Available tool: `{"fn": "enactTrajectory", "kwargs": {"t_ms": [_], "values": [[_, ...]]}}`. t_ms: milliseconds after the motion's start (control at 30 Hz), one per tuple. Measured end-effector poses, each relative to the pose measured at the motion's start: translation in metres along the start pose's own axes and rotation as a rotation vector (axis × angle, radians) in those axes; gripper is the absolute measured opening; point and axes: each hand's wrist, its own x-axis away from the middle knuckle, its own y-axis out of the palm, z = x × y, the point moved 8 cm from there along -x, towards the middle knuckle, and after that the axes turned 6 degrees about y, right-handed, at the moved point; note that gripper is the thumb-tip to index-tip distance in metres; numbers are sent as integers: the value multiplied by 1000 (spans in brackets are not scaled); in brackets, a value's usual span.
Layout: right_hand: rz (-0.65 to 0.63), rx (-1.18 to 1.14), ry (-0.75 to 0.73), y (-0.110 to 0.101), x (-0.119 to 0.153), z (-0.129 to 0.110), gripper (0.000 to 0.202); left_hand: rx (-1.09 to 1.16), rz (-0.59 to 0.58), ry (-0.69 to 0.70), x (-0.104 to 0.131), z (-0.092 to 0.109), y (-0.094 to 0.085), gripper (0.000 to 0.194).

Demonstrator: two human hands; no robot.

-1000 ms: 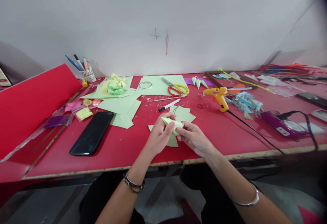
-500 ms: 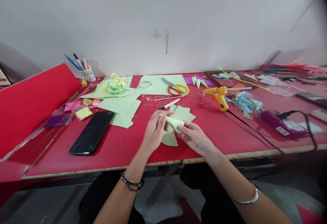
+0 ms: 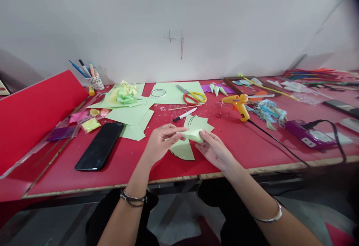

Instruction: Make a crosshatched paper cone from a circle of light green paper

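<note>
A pale green paper cone (image 3: 193,136) is held between my two hands above the table's front part. My left hand (image 3: 162,141) pinches its narrow tip between thumb and fingers. My right hand (image 3: 214,148) grips the wide end, thumb on top. Beneath the cone lie cut green paper pieces (image 3: 183,150), some marked with black curved lines. A black-and-white marker (image 3: 185,114) rests just beyond them. Farther back, scissors (image 3: 195,96) with red and yellow handles lie on a green sheet (image 3: 168,98). Small green paper cones (image 3: 217,89) sit on purple paper.
A yellow glue gun (image 3: 238,105) stands at right, its cord running to a purple power strip (image 3: 308,135). At left are a black phone (image 3: 99,146), clay packets (image 3: 91,124), a red board (image 3: 42,115) and a pen cup (image 3: 96,81). A white partition (image 3: 126,32) rises behind.
My left hand has shifted left to the cone's tip, and the cone now lies more level. My right hand keeps hold of the wide end.
</note>
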Motion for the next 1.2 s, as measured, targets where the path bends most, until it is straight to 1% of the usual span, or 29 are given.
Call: {"fn": "enactTrajectory", "kwargs": {"t_ms": [67,133,233,333,433,667,733,800,900,967,1067,1200], "values": [[-9,-7,-6,1,0,0,8,-7,-37,21,0,3,1,23],[3,-8,-6,1,0,-1,8,-25,-47,39,0,5,1,23],[4,-5,-24,2,0,-2,8,-59,-13,63,0,6,-2,23],[-44,21,-35,7,1,-3,10,-58,40,72,0,5,-7,23],[-70,56,-22,8,1,0,13,-49,59,77,0,4,-9,22],[-17,93,-41,4,0,-1,15,-120,35,78,0,8,-10,23],[-12,114,-79,4,0,-4,14,-161,13,79,0,9,-11,24],[24,182,-163,2,2,-10,15,-221,-10,63,1,7,-12,25],[126,380,-335,0,8,-22,15,-305,-37,-6,3,-1,-15,26],[165,481,-405,1,11,-27,14,-350,-62,-47,4,-7,-15,26],[192,544,-443,1,13,-29,12,-371,-146,-102,6,-13,-8,25],[198,633,-467,2,13,-31,12,-288,-261,-181,10,-21,9,19]]}}
